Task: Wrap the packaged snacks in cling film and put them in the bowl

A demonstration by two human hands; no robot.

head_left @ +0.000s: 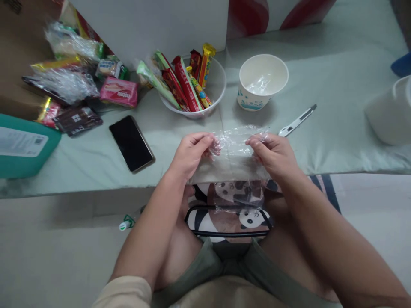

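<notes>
A clear plastic bag (236, 147) is stretched between my two hands at the table's front edge, its lower part hanging down below the edge. My left hand (195, 149) pinches its left side between thumb and fingers. On the right side, my right hand (271, 152) pinches it the same way. Just beyond my right hand lies a white utility knife (297, 120). A paper bowl (261, 81) with crumpled clear plastic inside stands behind the bag. To its left, a clear plastic bowl (216, 92) holds several wrapped snack sticks (188, 85).
A black phone (131, 143) lies left of my hands. Farther left are a pile of packaged snacks (67, 81), a pink packet (118, 92) and a green container (28, 147). A white container (391, 111) stands at the right. A white box (154, 25) lines the back.
</notes>
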